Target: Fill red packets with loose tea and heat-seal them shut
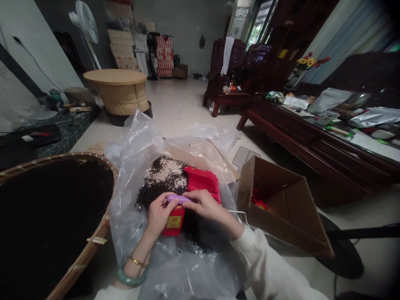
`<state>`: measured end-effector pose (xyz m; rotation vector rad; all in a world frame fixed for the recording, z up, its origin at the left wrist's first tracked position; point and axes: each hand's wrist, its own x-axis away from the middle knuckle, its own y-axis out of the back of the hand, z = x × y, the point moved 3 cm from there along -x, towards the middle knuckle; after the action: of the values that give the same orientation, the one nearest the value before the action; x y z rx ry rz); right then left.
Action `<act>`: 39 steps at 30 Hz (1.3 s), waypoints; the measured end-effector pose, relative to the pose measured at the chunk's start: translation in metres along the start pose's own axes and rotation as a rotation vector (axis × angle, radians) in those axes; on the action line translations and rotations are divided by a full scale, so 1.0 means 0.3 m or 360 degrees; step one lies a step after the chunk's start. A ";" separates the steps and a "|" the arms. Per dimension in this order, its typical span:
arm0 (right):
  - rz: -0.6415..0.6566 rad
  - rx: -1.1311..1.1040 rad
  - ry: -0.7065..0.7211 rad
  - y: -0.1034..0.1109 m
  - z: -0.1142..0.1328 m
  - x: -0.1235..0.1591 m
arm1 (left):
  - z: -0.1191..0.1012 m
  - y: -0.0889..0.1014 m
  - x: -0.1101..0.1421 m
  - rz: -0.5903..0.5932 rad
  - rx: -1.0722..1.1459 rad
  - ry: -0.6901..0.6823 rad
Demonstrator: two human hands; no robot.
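A purple, rounded, elongated object [178, 199] lies across the top of a small red packet [172, 221] with a yellow label. My left hand [160, 212] pinches its left end, the thumb in front. My right hand [203, 203] holds its other end with closed fingers. The packet hangs upright below, and its top edge is partly hidden by the purple object and my fingers. Just beyond my hands are dark, twisted dried leaves [165, 183] that look like tea. A row of red packets [203, 181] stands beside them inside a clear plastic sheet or bag [137, 141].
On the left is a large round woven tray [114, 175] of dark leaves. An open cardboard box [281, 208] with red packets inside stands on the right. Farther off are a round wooden-topped stand [115, 77], a cluttered dark wooden table [300, 133] and a wire rack [245, 156].
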<state>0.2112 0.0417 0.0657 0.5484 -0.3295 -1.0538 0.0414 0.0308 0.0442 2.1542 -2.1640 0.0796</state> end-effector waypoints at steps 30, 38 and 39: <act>-0.0540 0.0317 0.0139 -0.032 -0.046 -0.040 | 0.016 -0.007 -0.023 -0.0068 0.0134 0.0183; -0.0591 -0.0374 0.0132 -0.071 -0.022 -0.054 | 0.011 0.024 -0.023 -0.0037 -0.0067 0.0033; -0.0579 -0.0478 0.0103 -0.072 -0.030 -0.055 | 0.013 0.026 -0.024 -0.0025 -0.0077 0.0044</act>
<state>0.1923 0.0504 0.0460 0.3766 -0.0091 -1.4046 0.0336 0.0378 0.0398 2.1307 -2.1119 0.0552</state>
